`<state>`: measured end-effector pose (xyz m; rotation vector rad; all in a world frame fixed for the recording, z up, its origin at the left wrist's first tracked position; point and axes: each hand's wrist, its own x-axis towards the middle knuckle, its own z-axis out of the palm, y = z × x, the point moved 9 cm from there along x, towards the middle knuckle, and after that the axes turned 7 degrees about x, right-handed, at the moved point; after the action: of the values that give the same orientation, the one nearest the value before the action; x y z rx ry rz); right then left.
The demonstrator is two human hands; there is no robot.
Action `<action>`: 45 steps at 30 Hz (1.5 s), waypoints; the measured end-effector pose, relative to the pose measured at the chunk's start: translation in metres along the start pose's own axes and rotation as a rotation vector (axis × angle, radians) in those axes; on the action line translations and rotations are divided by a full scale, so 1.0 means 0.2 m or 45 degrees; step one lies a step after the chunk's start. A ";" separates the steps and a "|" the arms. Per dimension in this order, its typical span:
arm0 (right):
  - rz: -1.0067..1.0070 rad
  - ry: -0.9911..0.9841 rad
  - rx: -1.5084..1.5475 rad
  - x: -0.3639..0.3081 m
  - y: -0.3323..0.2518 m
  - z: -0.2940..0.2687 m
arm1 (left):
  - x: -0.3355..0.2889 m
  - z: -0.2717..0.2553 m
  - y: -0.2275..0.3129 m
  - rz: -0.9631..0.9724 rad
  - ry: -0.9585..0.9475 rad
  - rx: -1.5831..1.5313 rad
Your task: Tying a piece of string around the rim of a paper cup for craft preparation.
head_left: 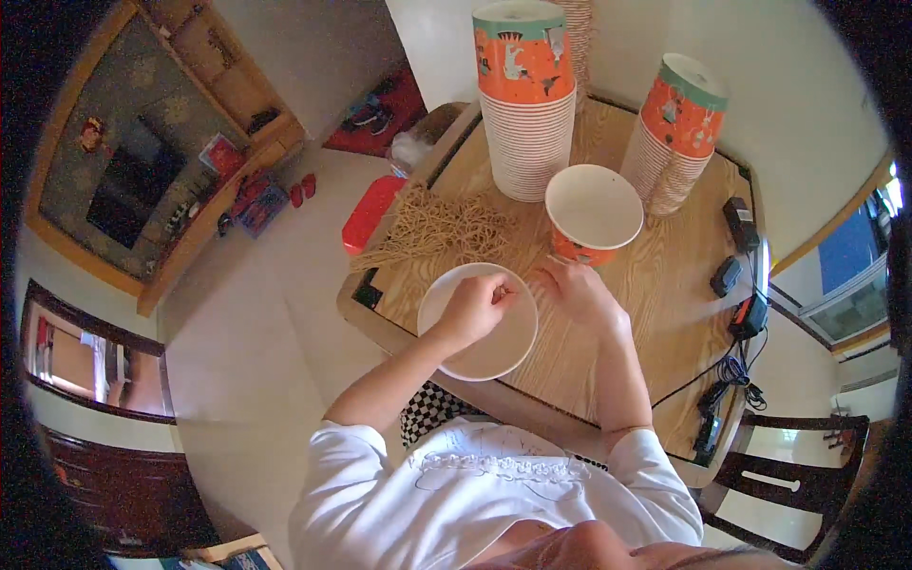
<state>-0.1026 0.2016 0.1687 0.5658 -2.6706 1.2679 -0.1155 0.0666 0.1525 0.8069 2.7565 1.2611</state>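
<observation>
A white-lined paper bucket [461, 366] with a wide round mouth sits at the table's near edge. My left hand [478, 306] is over its mouth, fingers curled into a pinch; what they hold, if anything, is too small to make out. My right hand [584, 296] is just right of that rim, fingers bent and drawn together, their tips close to the base of another paper bucket [595, 207]. That second bucket stands mouth up, white inside and orange outside. A loose pile of tan paper twine [442, 226] lies left of it.
Behind stand a tall stack of orange-and-green paper buckets [524, 104] and a shorter stack [679, 128] with twine along its side. A red lid-like item [372, 214] is at the left edge. Black adapters and cables [730, 370] line the right edge, near a dark chair [784, 484].
</observation>
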 end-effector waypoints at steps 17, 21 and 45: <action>0.010 -0.168 0.009 0.00 0.06 0.08 | 0.02 0.03 -0.01 -0.037 -0.084 0.276; 0.006 -0.160 0.002 0.01 0.04 0.07 | 0.03 0.04 0.00 0.017 -0.059 0.328; 0.047 -0.083 -0.064 0.00 0.07 0.04 | 0.08 -0.04 0.11 0.253 -0.166 0.767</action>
<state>-0.1082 0.2024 0.1542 0.5630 -2.7695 1.2081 -0.1211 0.0804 0.1767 1.1610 3.0219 0.3424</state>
